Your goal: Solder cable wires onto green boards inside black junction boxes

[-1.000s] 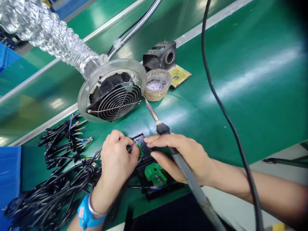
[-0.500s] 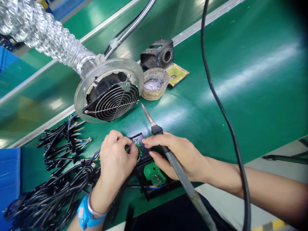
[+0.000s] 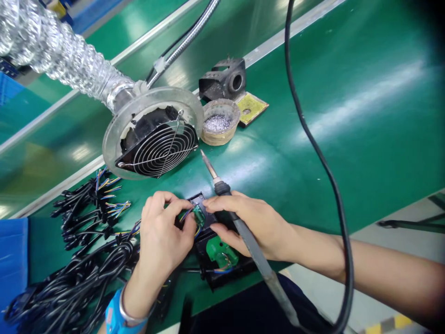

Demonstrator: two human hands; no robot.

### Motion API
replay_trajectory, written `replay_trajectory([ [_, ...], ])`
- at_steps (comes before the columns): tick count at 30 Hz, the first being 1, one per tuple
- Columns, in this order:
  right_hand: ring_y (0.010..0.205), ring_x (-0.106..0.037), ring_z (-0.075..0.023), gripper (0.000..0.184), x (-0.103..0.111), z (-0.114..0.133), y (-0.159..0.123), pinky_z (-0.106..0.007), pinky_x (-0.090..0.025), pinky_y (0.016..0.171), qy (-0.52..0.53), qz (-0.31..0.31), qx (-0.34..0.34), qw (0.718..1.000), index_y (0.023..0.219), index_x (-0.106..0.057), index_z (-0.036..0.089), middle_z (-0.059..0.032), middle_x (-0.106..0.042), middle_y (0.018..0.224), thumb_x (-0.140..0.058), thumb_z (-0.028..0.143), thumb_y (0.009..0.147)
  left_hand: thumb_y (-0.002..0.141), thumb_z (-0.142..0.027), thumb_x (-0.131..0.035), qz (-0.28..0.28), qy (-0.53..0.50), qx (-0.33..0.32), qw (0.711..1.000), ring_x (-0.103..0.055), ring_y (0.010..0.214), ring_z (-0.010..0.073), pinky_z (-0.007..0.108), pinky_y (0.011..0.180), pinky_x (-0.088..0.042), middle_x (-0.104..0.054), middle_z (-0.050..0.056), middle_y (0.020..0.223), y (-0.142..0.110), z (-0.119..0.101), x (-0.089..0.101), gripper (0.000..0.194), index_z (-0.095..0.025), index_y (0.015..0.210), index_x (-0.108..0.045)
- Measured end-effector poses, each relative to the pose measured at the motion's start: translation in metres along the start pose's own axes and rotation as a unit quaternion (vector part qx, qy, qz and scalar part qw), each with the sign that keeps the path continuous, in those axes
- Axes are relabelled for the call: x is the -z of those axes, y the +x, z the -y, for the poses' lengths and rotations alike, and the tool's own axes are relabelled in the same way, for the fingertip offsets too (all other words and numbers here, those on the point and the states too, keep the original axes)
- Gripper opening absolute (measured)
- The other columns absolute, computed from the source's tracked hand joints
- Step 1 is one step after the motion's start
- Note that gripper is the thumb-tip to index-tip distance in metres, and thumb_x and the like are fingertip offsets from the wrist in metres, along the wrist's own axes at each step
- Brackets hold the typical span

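Observation:
My right hand is closed around a grey soldering iron, its bare metal tip raised and pointing away from me. The thumb and index finger of that hand reach toward a small green circuit board. On the board's other side, my left hand pinches its edge, where thin coloured wires run between the fingers. Beneath lies a black plastic housing. A second, larger green board sits in another black housing nearer to me, with coloured wires attached.
A fume extractor fan on a silver duct hangs ahead. Behind it stand a bowl of solder bits, an iron holder and a yellow sponge. Black cables lie bundled at left, beside a blue bin. The iron's cord loops at right.
The view has shifted slightly. My left thumb and index finger have parted a little at the small board, showing more of it. The soldering iron stays in my right hand, tip raised.

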State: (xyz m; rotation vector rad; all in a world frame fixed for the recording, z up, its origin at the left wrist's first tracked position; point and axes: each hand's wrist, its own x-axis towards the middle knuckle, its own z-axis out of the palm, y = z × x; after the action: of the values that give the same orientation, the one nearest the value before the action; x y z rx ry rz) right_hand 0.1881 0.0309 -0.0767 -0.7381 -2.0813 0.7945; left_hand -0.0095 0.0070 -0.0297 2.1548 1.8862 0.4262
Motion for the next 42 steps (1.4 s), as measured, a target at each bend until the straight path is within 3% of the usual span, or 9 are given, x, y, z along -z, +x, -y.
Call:
replay_trajectory([
  [6, 0.087, -0.066, -0.0164, 0.035, 0.000, -0.003, -0.002, -0.030, -0.050, 0.076, -0.011, 0.020, 0.002, 1.000, 0.119, -0.049, 0.016, -0.0062, -0.070, 0.107, -0.058, 0.011, 0.085, 0.082, -0.013, -0.053, 0.076, -0.052, -0.043, 0.995, -0.049, 0.100, 0.0245, 0.046, 0.090, -0.040, -0.051, 0.007, 0.104, 0.000, 0.004, 0.002, 0.024, -0.024, 0.097, -0.069],
  [13, 0.082, -0.065, -0.0161, 0.037, -0.001, -0.007, 0.000, -0.033, -0.042, 0.074, -0.023, 0.030, 0.041, 0.998, 0.124, -0.045, 0.019, -0.0066, -0.070, 0.107, -0.054, 0.011, 0.090, 0.079, -0.011, -0.051, 0.087, -0.039, -0.030, 0.995, -0.046, 0.100, 0.0254, 0.044, 0.086, -0.041, -0.051, 0.006, 0.100, 0.002, 0.002, -0.002, 0.018, -0.021, 0.086, -0.064],
  [16, 0.079, -0.063, -0.0155, 0.036, 0.000, -0.005, 0.002, -0.032, -0.041, 0.071, -0.021, 0.021, 0.044, 0.999, 0.122, -0.046, 0.019, -0.0055, -0.070, 0.102, -0.054, 0.010, 0.088, 0.081, -0.015, -0.056, 0.058, -0.052, -0.042, 0.996, -0.049, 0.099, 0.0246, 0.043, 0.087, -0.042, -0.054, 0.007, 0.100, 0.001, 0.004, -0.002, 0.012, -0.021, 0.084, -0.066],
  [22, 0.083, -0.063, -0.0159, 0.035, 0.000, -0.004, 0.002, -0.032, -0.044, 0.074, 0.004, 0.015, 0.023, 1.000, 0.119, -0.048, 0.018, -0.0051, -0.070, 0.103, -0.058, 0.011, 0.087, 0.088, -0.024, -0.063, -0.066, -0.010, -0.061, 0.996, -0.055, 0.087, 0.0204, 0.038, 0.080, -0.045, -0.063, 0.004, 0.089, -0.007, 0.007, -0.001, 0.014, -0.024, 0.095, -0.075],
  [26, 0.083, -0.065, -0.0165, 0.035, 0.000, -0.005, 0.000, -0.033, -0.044, 0.076, 0.006, 0.020, 0.020, 1.000, 0.119, -0.049, 0.017, -0.0061, -0.071, 0.103, -0.059, 0.011, 0.087, 0.090, -0.021, -0.063, -0.087, -0.038, -0.048, 0.994, -0.060, 0.078, 0.0158, 0.031, 0.074, -0.048, -0.071, 0.001, 0.081, -0.012, 0.008, 0.001, 0.016, -0.022, 0.101, -0.074],
  [30, 0.083, -0.066, -0.0171, 0.034, -0.001, -0.004, 0.000, -0.033, -0.045, 0.077, 0.002, 0.012, 0.026, 1.000, 0.119, -0.049, 0.016, -0.0077, -0.071, 0.103, -0.059, 0.011, 0.087, 0.087, -0.022, -0.067, -0.051, -0.062, -0.029, 0.996, -0.062, 0.079, 0.0147, 0.029, 0.075, -0.049, -0.074, -0.001, 0.085, -0.012, 0.010, 0.003, 0.009, -0.024, 0.093, -0.075],
  [36, 0.079, -0.065, -0.0163, 0.031, -0.003, -0.004, 0.000, -0.032, -0.047, 0.075, -0.012, 0.003, 0.024, 1.000, 0.117, -0.050, 0.017, -0.0065, -0.071, 0.100, -0.058, 0.012, 0.087, 0.089, -0.020, -0.060, 0.034, 0.014, -0.039, 0.999, -0.055, 0.080, 0.0200, 0.035, 0.076, -0.045, -0.068, 0.002, 0.079, -0.006, 0.005, 0.003, 0.012, -0.022, 0.088, -0.071],
  [38, 0.079, -0.065, -0.0163, 0.029, -0.001, -0.003, 0.002, -0.032, -0.049, 0.073, -0.009, -0.004, 0.025, 1.000, 0.116, -0.052, 0.017, -0.0056, -0.072, 0.098, -0.057, 0.012, 0.088, 0.090, -0.020, -0.057, 0.041, 0.036, -0.037, 0.998, -0.052, 0.079, 0.0204, 0.036, 0.075, -0.043, -0.065, 0.002, 0.077, -0.005, 0.004, 0.001, 0.014, -0.022, 0.084, -0.069],
  [42, 0.067, -0.065, -0.0142, 0.030, 0.016, 0.008, 0.005, -0.031, -0.050, 0.066, 0.004, -0.079, 0.042, 0.996, 0.118, -0.056, 0.021, -0.0011, -0.071, 0.084, -0.054, 0.008, 0.090, 0.090, -0.020, -0.055, 0.030, 0.059, -0.044, 0.997, -0.049, 0.077, 0.0204, 0.035, 0.073, -0.041, -0.060, 0.002, 0.075, -0.005, 0.004, -0.004, 0.014, -0.021, 0.081, -0.066],
])
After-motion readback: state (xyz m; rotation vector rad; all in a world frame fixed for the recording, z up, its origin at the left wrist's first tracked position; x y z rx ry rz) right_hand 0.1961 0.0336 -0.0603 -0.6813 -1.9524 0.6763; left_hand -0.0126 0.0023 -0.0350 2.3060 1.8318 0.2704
